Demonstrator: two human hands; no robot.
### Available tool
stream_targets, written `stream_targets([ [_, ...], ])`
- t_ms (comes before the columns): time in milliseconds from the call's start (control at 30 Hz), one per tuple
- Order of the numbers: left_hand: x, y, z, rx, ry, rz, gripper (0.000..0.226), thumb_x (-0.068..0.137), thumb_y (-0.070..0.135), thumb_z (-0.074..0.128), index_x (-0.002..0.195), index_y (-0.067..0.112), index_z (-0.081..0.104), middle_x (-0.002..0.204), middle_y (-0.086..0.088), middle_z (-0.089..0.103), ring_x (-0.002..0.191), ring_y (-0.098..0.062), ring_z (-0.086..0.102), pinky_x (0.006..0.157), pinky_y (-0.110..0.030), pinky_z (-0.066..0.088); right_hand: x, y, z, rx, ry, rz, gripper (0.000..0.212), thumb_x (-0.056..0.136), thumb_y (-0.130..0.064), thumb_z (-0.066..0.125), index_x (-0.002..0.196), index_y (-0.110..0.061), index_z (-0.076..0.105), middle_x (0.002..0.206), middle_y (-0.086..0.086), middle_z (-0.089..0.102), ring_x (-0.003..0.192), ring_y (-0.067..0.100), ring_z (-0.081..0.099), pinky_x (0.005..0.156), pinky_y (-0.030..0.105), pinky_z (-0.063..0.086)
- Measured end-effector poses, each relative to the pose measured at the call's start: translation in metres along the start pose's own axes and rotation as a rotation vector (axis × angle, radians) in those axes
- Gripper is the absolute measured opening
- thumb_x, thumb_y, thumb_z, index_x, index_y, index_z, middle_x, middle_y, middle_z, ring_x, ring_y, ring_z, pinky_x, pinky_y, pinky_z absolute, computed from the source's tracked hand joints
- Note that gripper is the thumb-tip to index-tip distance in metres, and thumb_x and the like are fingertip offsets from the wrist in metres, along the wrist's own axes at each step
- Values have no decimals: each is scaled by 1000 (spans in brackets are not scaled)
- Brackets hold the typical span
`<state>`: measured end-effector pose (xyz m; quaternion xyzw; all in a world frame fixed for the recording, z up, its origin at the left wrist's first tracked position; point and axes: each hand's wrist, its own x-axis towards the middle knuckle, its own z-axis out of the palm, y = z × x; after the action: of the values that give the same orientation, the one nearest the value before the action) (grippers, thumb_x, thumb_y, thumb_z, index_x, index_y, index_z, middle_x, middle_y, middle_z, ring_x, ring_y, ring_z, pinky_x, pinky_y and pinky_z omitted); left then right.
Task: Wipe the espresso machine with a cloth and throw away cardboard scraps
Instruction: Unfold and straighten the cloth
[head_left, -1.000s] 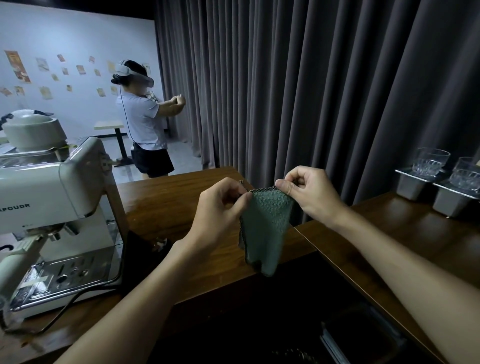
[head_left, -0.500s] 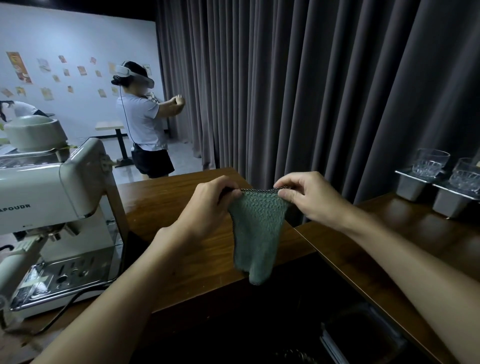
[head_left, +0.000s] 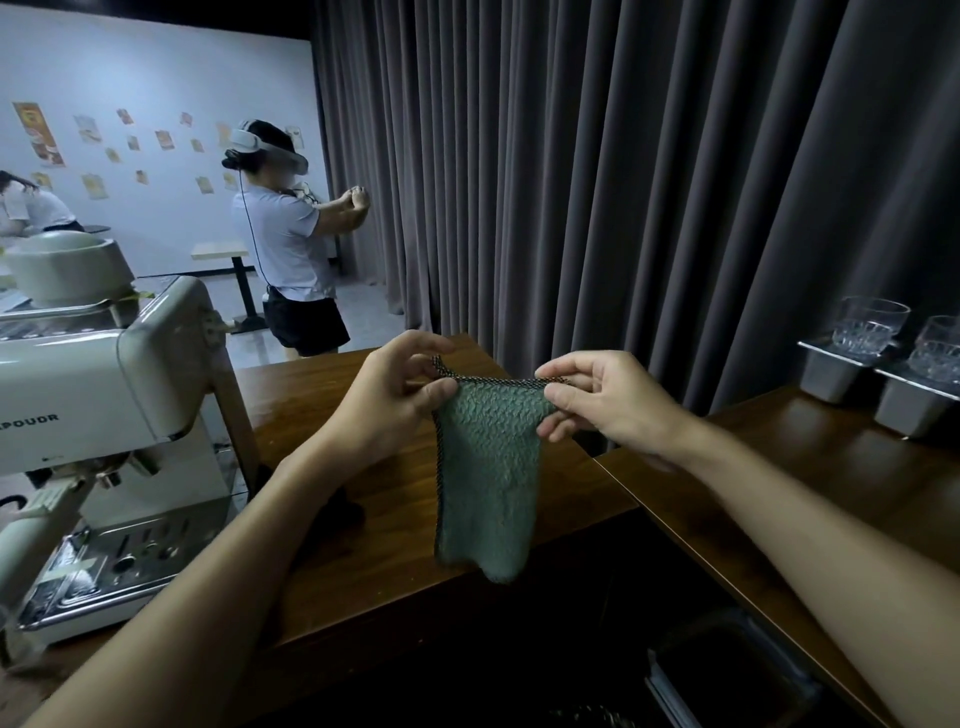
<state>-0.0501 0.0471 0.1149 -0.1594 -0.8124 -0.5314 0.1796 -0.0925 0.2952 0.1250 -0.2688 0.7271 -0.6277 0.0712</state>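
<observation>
A green knitted cloth (head_left: 485, 467) with a dark edge hangs in the air over the wooden counter (head_left: 374, 561). My left hand (head_left: 395, 400) pinches its top left corner. The top right corner is pinched by my right hand (head_left: 602, 405), so the top edge is stretched between them. The pale green espresso machine (head_left: 98, 395) stands on the counter at the left, well apart from both hands. I see no cardboard scraps.
A second wooden counter (head_left: 831, 493) runs along the right, carrying two steel containers (head_left: 852, 369) with glass tumblers (head_left: 870, 325) on them. A dark bin (head_left: 737, 675) sits low between the counters. Grey curtains hang behind. A person wearing a headset (head_left: 283, 234) stands beyond the counter.
My hands have moved apart and spread the cloth wider along its top edge. The cloth now hangs lower and flatter.
</observation>
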Motion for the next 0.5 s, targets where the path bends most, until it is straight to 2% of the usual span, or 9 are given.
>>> stream_targets([
  [100, 8, -8, -3, 37, 32, -35, 27, 91, 13, 68, 114, 24, 60, 107, -11, 68, 99, -24, 69, 69, -34, 58, 12, 5, 7, -84, 26, -5, 9, 95, 3, 54, 99, -3, 60, 82, 17, 68, 66, 18, 72, 59, 22, 58],
  [167, 15, -9, -6, 74, 70, -11, 25, 92, 9, 67, 113, 20, 61, 106, -6, 69, 99, -19, 70, 70, -27, 56, 21, 3, 11, -134, 63, -53, 10, 94, 3, 55, 94, -6, 61, 88, 19, 68, 68, 15, 72, 61, 21, 57],
  [300, 18, 5, -10, 165, 154, 83, 24, 92, 5, 66, 113, 16, 64, 98, 6, 69, 90, -3, 69, 76, -20, 57, 30, -3, 13, -200, 132, -168, 13, 93, 1, 58, 93, -11, 63, 91, 13, 69, 78, 15, 73, 70, 22, 58],
  [400, 4, 2, -13, 205, 48, 58, 23, 92, 6, 66, 113, 12, 64, 104, 4, 69, 95, -5, 69, 79, -21, 57, 20, 3, 11, -315, 60, -127, 10, 93, -6, 60, 93, -14, 65, 87, 5, 70, 76, 9, 71, 67, 21, 55],
  [500, -20, -21, -10, 278, -142, -65, 18, 91, 10, 67, 106, 21, 65, 103, 5, 69, 95, -5, 68, 78, -25, 58, 7, 30, 10, -557, -148, 17, 6, 90, -16, 66, 93, -20, 69, 83, -1, 70, 75, 6, 67, 71, 22, 54],
])
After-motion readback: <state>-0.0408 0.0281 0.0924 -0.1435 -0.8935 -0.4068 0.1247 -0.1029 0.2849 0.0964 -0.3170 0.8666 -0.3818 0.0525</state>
